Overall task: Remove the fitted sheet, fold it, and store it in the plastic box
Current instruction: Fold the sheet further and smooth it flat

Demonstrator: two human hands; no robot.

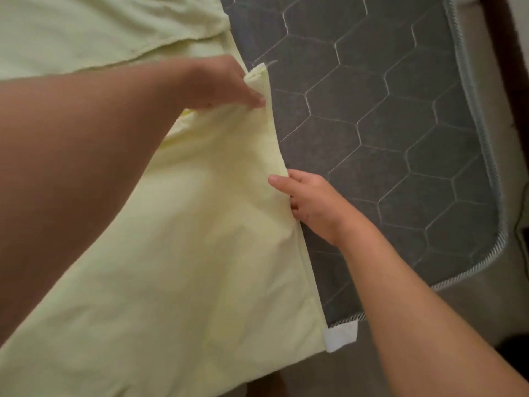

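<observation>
— How far are we with the sheet?

— The sheet (200, 253) is off this end of the mattress (400, 138); bare grey quilting shows to the right of both hands. Removal looks done here, though we cannot see the far side.

— And our hands?

— Our left hand (220, 84) pinches a bunched bit of the sheet's edge, fingers curled round it. Our right hand (312, 202), nearer us, holds the same edge, thumb on top and fingers tucked under. The cloth runs between them and spreads out to the left of both, in more than one layer.

— So we are folding?

— We judge so: an early fold, with the edges being lined up. The sheet lies large and loose, so several folds are left.

— The box?

— Not in view. Storing is all yet to do.
</observation>
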